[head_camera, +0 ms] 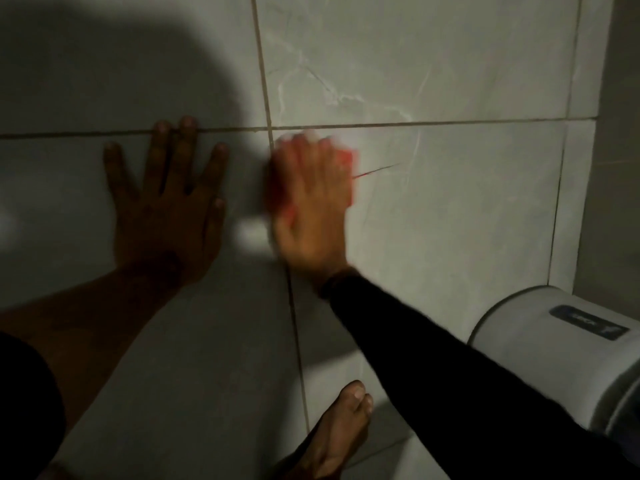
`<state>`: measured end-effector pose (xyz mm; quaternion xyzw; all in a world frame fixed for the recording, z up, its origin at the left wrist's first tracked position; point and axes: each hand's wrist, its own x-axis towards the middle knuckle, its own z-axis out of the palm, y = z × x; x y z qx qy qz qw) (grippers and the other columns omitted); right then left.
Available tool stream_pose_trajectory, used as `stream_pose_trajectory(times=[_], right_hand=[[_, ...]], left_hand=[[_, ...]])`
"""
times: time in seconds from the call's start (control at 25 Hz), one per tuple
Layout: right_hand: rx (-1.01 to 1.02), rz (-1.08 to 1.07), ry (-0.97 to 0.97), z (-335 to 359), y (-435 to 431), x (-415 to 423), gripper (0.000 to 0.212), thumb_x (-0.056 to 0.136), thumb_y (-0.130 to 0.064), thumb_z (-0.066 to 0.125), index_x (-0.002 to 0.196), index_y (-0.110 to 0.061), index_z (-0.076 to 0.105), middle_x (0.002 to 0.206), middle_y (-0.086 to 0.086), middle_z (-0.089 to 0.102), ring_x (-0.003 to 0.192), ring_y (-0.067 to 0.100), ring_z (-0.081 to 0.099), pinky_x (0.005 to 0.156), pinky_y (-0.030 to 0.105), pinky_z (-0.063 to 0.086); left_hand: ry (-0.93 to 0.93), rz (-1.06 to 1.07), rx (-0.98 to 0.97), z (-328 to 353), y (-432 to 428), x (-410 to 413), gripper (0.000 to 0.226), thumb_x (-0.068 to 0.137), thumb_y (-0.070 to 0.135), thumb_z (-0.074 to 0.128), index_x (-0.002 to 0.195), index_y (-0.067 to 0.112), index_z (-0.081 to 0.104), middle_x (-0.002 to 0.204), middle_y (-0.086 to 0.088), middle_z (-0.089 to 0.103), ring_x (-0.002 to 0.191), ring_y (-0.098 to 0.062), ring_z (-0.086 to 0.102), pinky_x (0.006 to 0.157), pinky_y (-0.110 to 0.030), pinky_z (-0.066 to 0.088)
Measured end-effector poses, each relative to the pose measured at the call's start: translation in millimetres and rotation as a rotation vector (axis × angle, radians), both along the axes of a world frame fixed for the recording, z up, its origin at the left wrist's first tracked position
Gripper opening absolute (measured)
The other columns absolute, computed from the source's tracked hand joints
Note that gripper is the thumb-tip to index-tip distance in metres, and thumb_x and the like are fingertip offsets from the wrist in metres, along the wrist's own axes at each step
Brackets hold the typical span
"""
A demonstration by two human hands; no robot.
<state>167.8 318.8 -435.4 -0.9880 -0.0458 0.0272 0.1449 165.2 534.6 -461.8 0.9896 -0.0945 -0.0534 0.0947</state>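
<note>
My left hand (166, 202) lies flat on the grey tiled surface (433, 209), fingers spread, in deep shadow, holding nothing. My right hand (311, 202), in a black sleeve, is blurred by motion. It holds a red pad or cloth (348, 157) against the tile just below a grout line. Red shows past the fingers on the right and along the thumb side. The rest of the red thing is hidden under the palm, so its shape is unclear.
A bare foot (337, 431) stands at the bottom centre. A white rounded appliance with a dark label (540, 327) sits at the lower right, close to my right forearm. A tiled corner (588, 168) runs down the right side. A large shadow covers the left half.
</note>
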Motion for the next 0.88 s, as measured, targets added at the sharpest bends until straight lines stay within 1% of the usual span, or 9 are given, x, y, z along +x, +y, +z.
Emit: stream_pose_trajectory(times=[0.08,0.12,0.2,0.28,0.44,0.64,0.72,0.8,0.88], right_hand=[[-0.009,0.398,0.209,10.9,-0.5,-91.8,0.064,0.103,-0.046,0.047,0.164,-0.027,0.040,0.173,0.012,0.038,0.161,0.045,0.029,0.135,0.063,0.005],[-0.036,0.425,0.313,19.2,-21.1,-129.4,0.066,0.103,-0.049,0.050,0.165,-0.032,0.035,0.174,0.009,0.034,0.162,0.044,0.029,0.135,0.063,0.008],[-0.090,0.241,0.373,26.9,-76.6,-165.9,0.063,0.104,-0.045,0.051,0.163,-0.028,0.039,0.171,0.013,0.038,0.158,0.045,0.035,0.128,0.073,0.024],[-0.130,-0.035,0.325,24.0,-123.9,-147.4,0.068,0.100,-0.039,0.048,0.162,-0.012,0.041,0.171,0.022,0.036,0.159,0.049,0.030,0.129,0.074,0.018],[-0.025,-0.587,0.088,12.1,-134.9,-10.1,0.081,0.090,-0.046,0.047,0.161,-0.009,0.043,0.170,0.022,0.040,0.157,0.050,0.033,0.132,0.064,0.017],[0.099,-0.271,0.027,26.1,-33.1,28.4,0.052,0.088,-0.033,0.057,0.139,-0.025,0.064,0.140,0.016,0.067,0.128,0.047,0.060,0.112,0.055,0.036],[0.443,-0.328,0.217,56.8,-9.7,-14.6,0.050,0.095,-0.028,0.057,0.142,-0.017,0.066,0.146,0.013,0.066,0.135,0.041,0.058,0.120,0.052,0.038],[0.993,-0.619,0.388,103.0,-6.8,-62.9,0.040,0.108,-0.021,0.055,0.144,-0.008,0.064,0.149,0.011,0.065,0.138,0.027,0.060,0.126,0.044,0.042],[1.344,-0.981,0.439,159.3,-18.9,-104.3,0.026,0.110,-0.014,0.056,0.132,-0.011,0.070,0.132,0.007,0.074,0.123,0.020,0.068,0.114,0.039,0.055]], left_hand=[[0.021,0.011,-0.001,2.1,-0.3,-0.4,0.071,0.105,0.045,0.030,0.173,0.031,0.016,0.183,-0.011,0.003,0.169,-0.039,0.007,0.124,-0.078,0.001],[0.025,0.010,0.001,3.3,-0.5,-0.6,0.071,0.105,0.045,0.030,0.173,0.030,0.017,0.183,-0.011,0.004,0.169,-0.040,0.007,0.124,-0.078,0.001],[0.016,0.005,0.004,4.2,-1.5,-0.8,0.071,0.105,0.044,0.030,0.173,0.029,0.017,0.183,-0.012,0.005,0.169,-0.040,0.007,0.124,-0.078,0.001],[0.016,-0.001,0.015,3.3,0.7,-1.0,0.071,0.105,0.044,0.030,0.173,0.028,0.017,0.183,-0.012,0.004,0.169,-0.040,0.007,0.124,-0.077,0.000],[0.005,-0.025,0.037,4.9,-0.9,0.3,0.070,0.106,0.045,0.029,0.173,0.031,0.016,0.183,-0.012,0.005,0.168,-0.040,0.008,0.124,-0.077,0.002],[0.127,-0.019,0.019,26.3,-1.7,1.8,0.067,0.108,0.045,0.031,0.172,0.032,0.020,0.182,-0.015,0.010,0.167,-0.042,0.012,0.124,-0.075,0.008],[0.273,0.001,0.021,58.5,-13.1,11.1,0.065,0.108,0.042,0.038,0.170,0.024,0.030,0.179,-0.023,0.017,0.163,-0.050,0.021,0.121,-0.075,0.020],[0.450,-0.029,-0.076,102.9,-40.2,8.9,0.055,0.111,0.029,0.043,0.160,0.005,0.048,0.168,-0.034,0.036,0.153,-0.058,0.039,0.118,-0.071,0.033],[0.769,0.006,-0.333,164.5,-83.2,-6.4,0.048,0.114,0.022,0.041,0.152,-0.001,0.057,0.160,-0.025,0.053,0.150,-0.047,0.050,0.124,-0.050,0.037]])
